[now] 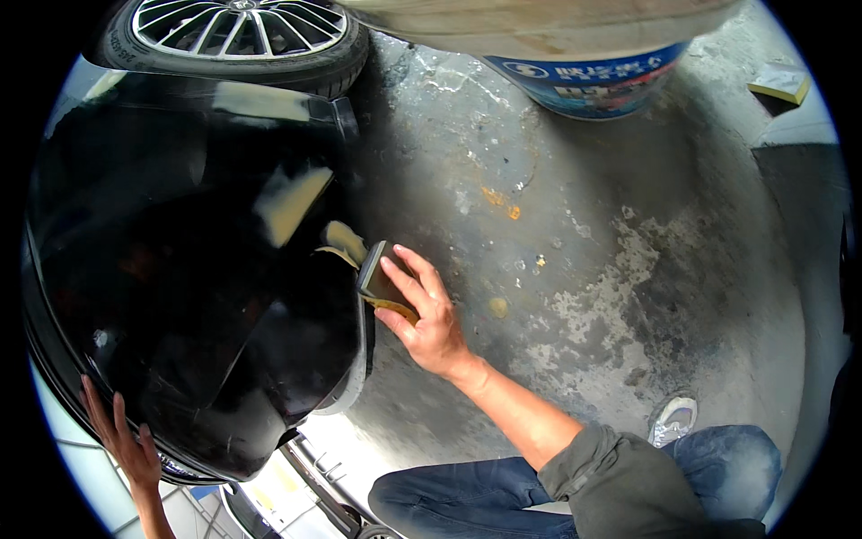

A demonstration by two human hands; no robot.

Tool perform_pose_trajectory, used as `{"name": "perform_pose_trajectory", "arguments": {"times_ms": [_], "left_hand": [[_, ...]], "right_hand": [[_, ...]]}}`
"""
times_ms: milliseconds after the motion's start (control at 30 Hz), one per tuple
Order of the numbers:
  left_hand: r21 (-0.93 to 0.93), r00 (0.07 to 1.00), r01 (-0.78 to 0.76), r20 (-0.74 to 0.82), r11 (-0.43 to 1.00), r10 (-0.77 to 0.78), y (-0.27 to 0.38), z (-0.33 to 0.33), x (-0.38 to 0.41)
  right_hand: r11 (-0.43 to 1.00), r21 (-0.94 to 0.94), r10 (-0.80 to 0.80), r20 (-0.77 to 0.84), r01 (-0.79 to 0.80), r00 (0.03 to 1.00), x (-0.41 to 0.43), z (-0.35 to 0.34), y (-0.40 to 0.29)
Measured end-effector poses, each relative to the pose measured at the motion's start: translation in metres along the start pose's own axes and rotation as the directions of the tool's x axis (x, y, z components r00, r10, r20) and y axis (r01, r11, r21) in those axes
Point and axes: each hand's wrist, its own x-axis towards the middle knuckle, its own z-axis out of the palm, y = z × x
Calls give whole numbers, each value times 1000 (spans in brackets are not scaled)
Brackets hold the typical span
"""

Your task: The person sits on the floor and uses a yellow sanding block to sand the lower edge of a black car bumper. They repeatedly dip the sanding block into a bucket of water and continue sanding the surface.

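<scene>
A sanding block with a yellow abrasive sheet under it is gripped in my right hand, thumb on one side and fingers on the other. Its end is at the edge of a glossy black car body panel, close to a tan filler patch; whether it touches is unclear. Another sanded filler patch lies a little farther up the panel, and a pale patch shows near the wheel. At the lower left my left hand lies with spread fingers against the panel's rim, holding nothing.
A car wheel with silver spokes is at the upper left. Overhead, a blue bucket bearing writing stands on the stained concrete floor. Far right is a yellow-edged block. My bent legs are below.
</scene>
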Motion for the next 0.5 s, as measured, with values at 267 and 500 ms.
{"name": "perform_pose_trajectory", "arguments": {"times_ms": [267, 500], "left_hand": [[-87, 989, 26, -145, 996, -39, 7, 35, -6], [-116, 988, 38, -142, 993, -54, 9, 30, 0]], "right_hand": [[958, -158, -256, -86, 241, 963, 60, 38, -29], [964, -166, -223, -69, 210, 972, 35, 39, -3]]}}
